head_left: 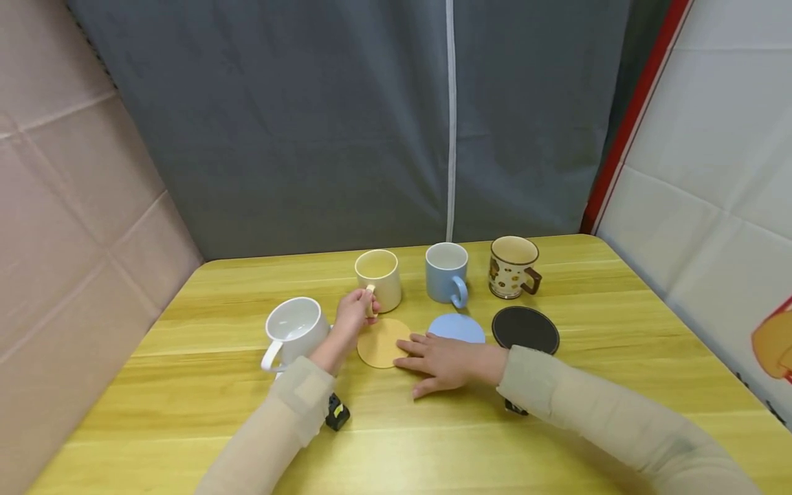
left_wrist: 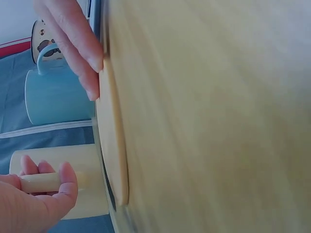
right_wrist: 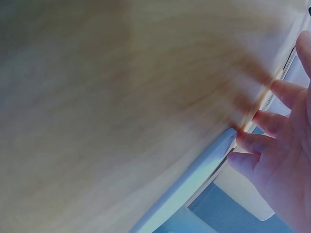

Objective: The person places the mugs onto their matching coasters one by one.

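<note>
With thumb and fingers, my left hand [head_left: 351, 315] grips the handle of a cream-yellow mug [head_left: 388, 294], which stands upright behind a round yellow coaster [head_left: 376, 345]. In the left wrist view the fingers curl round the handle of that mug [left_wrist: 90, 194]. My right hand [head_left: 450, 361] lies with its fingers straight and spread, fingertips touching the right edge of the yellow coaster. Just behind that hand is a round light-blue coaster [head_left: 458, 326], partly hidden by it. In the right wrist view the little finger is beside the blue coaster [right_wrist: 187, 182].
A wide white mug [head_left: 300, 333] stands left of my left forearm. Toward the back are a blue mug [head_left: 439, 283] and a patterned mug [head_left: 504, 278] with a brown handle. A black coaster [head_left: 526, 330] lies beyond my right wrist. A grey curtain [head_left: 309, 137] hangs behind the wooden table [head_left: 396, 454].
</note>
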Demonstrator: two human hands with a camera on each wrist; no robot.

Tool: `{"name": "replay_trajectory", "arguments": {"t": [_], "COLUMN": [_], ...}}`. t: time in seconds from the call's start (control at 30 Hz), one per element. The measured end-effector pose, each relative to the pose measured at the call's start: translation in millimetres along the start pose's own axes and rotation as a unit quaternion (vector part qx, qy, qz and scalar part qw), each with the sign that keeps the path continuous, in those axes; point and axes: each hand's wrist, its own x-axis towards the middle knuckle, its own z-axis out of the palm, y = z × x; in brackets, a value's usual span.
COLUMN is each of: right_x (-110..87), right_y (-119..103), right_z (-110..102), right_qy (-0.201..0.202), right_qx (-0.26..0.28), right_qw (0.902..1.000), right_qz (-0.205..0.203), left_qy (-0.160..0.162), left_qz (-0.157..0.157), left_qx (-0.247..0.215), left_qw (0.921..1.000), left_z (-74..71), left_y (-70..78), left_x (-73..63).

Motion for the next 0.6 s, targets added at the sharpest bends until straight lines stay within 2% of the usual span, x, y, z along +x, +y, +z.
{"name": "replay_trajectory", "arguments": {"t": [0.27,0.6], "right_x": [0.1,-0.6], "right_y": [0,-1], "right_z": [1,0], "right_qy": [0.002,0.016], "right_qx": [0.003,0.001], "right_qw": [1.0000,0.9998], "right_qz": [-0.003,-0.015], "left_qy": [-0.006,-0.018], "left_qz": [0.012,0.041], "left_qx": [-0.002,0.017], "left_qw": [0.9999,0.9989], "left_z": [-4.3,-12.5], "left_y": [-0.5,1.5], "left_x": [-5.5,-17.9]}}
